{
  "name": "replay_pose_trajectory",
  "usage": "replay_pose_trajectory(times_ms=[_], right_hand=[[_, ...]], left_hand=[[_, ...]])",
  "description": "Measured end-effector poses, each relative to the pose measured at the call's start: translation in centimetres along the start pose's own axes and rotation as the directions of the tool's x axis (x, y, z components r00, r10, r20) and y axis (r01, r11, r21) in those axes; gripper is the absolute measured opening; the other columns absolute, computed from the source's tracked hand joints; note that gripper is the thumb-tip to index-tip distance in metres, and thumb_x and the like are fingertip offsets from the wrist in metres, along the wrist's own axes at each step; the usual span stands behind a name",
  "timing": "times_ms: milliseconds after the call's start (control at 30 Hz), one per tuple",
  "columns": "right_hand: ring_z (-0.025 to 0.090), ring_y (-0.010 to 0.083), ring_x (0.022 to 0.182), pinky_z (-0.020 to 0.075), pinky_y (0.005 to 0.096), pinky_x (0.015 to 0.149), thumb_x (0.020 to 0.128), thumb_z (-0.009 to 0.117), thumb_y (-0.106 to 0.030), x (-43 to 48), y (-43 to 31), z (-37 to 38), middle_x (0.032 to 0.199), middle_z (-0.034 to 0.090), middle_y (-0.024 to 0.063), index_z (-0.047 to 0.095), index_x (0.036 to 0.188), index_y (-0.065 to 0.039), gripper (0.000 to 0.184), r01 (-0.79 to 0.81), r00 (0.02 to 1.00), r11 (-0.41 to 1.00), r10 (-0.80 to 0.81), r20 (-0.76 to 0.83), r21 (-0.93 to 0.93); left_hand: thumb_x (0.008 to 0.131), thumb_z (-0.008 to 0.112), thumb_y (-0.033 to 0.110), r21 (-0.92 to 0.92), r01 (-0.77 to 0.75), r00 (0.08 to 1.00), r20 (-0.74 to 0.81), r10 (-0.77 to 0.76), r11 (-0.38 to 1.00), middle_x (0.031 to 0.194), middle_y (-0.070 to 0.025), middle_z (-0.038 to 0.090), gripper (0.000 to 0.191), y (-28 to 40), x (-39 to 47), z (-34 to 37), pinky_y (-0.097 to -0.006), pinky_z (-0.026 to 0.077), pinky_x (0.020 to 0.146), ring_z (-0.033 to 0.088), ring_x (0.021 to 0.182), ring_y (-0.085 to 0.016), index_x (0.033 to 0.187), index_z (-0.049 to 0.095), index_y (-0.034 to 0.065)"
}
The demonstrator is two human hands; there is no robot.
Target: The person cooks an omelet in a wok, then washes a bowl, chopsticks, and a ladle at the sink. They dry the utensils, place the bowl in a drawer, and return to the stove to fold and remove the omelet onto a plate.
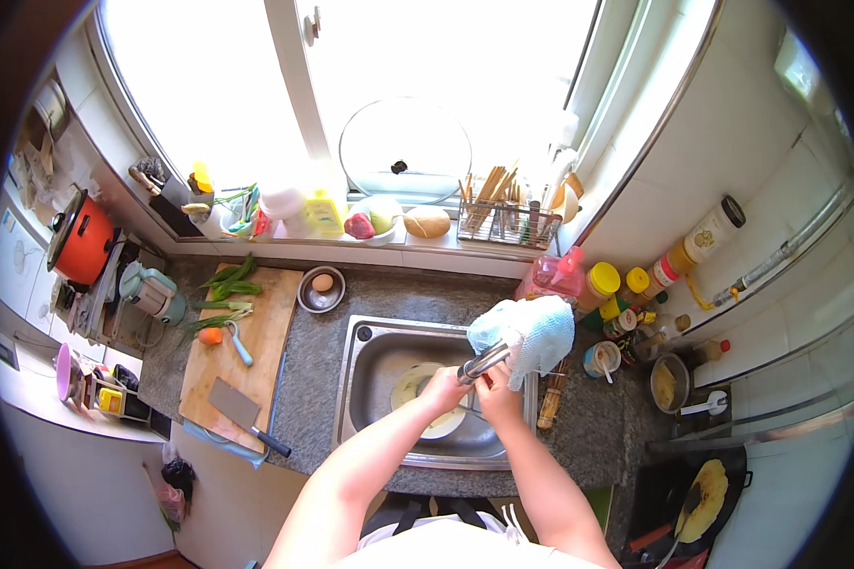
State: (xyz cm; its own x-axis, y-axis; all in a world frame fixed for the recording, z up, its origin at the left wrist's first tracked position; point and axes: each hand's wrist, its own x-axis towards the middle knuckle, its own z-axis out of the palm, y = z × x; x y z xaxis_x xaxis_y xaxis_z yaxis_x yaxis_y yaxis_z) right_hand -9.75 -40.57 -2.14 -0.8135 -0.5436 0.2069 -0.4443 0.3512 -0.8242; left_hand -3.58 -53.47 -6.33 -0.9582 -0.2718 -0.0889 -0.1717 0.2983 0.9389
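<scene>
Both hands are over the stainless steel sink, close together under the end of the curved metal faucet. My left hand is just left of the spout, fingers bent. Beside it, my right hand has its fingertips near the left hand's. The faucet and the hands' own backs hide what the fingers hold, if anything. Below them a pale bowl with yellowish residue sits in the sink. A thin utensil handle shows between the bowl and my right hand. A light-blue mesh cloth drapes over the faucet.
On the left, a wooden cutting board carries a cleaver, a peeler, a carrot piece and green vegetables. A metal bowl holds an egg. Bottles and jars line the right wall. A frying pan contains a pancake.
</scene>
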Motion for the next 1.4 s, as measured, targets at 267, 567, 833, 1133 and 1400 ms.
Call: replay_pose_trajectory(times_ms=[267, 567, 833, 1133, 1400], right_hand=[[0.061, 0.0218, 0.073, 0.0491, 0.033, 0.065, 0.08, 0.064, -0.002, 0.4, 0.8, 1.7, 0.087, 0.061, 0.0108, 0.064, 0.093, -0.002, 0.013, 0.186, 0.982, 0.982, -0.187, -0.033, -0.028], [0.064, 0.0228, 0.073, 0.0499, 0.0345, 0.063, 0.083, 0.067, -0.007, -0.9, -0.1, 0.3, 0.084, 0.063, 0.0094, 0.062, 0.087, -0.003, 0.007, 0.005, 0.996, 0.998, 0.001, -0.086, 0.07], [0.064, 0.0333, 0.077, 0.0496, 0.0418, 0.067, 0.086, 0.068, -0.017, -0.8, -1.3, -1.7, 0.088, 0.066, 0.0151, 0.063, 0.091, -0.004, 0.015, -0.118, 0.992, 0.992, 0.12, -0.028, 0.052], [0.068, 0.0159, 0.077, 0.0538, 0.0272, 0.071, 0.092, 0.059, -0.002, -1.6, -0.2, -4.2, 0.084, 0.066, 0.0085, 0.059, 0.094, 0.002, 0.005, -0.25, 0.96, 0.937, 0.273, -0.065, 0.243], [0.068, 0.0168, 0.077, 0.0531, 0.0295, 0.07, 0.088, 0.065, -0.005, -1.2, -1.0, 2.5, 0.084, 0.067, 0.0085, 0.062, 0.094, -0.002, 0.008, -0.163, 0.986, 0.978, 0.157, 0.055, 0.131]], left_hand=[[0.09, 0.051, 0.004, 0.017, -0.144, 0.974, -0.176, 0.144, 0.989, 0.104, -0.0194, 0.065, 0.021, -0.2, -1.3, 1.0, -0.0394, 0.048, 0.086, 0.062, 0.101, -0.036, 0.108, 0.061, 0.0056], [0.096, 0.051, 0.012, 0.091, -0.234, 0.97, 0.082, 0.227, 0.968, 0.106, -0.0217, 0.065, 0.025, 0.7, -1.1, -1.2, -0.0411, 0.049, 0.083, 0.063, 0.098, -0.035, 0.12, 0.057, 0.0082], [0.096, 0.054, 0.011, 0.166, -0.206, 0.963, 0.209, 0.17, 0.964, 0.105, -0.0188, 0.066, 0.02, 0.8, 0.0, -1.2, -0.0406, 0.049, 0.085, 0.063, 0.099, -0.035, 0.114, 0.06, 0.0056], [0.093, 0.053, 0.015, 0.495, 0.014, 0.983, 0.15, -0.101, 0.869, 0.107, -0.0202, 0.065, 0.019, -3.3, -2.4, -4.5, -0.0439, 0.049, 0.087, 0.06, 0.104, -0.038, 0.106, 0.064, 0.0056], [0.09, 0.053, 0.008, 0.25, -0.221, 0.975, 0.052, 0.214, 0.943, 0.112, -0.0179, 0.063, 0.025, -2.8, -3.0, -3.3, -0.04, 0.049, 0.09, 0.06, 0.107, -0.035, 0.114, 0.059, 0.0044]])
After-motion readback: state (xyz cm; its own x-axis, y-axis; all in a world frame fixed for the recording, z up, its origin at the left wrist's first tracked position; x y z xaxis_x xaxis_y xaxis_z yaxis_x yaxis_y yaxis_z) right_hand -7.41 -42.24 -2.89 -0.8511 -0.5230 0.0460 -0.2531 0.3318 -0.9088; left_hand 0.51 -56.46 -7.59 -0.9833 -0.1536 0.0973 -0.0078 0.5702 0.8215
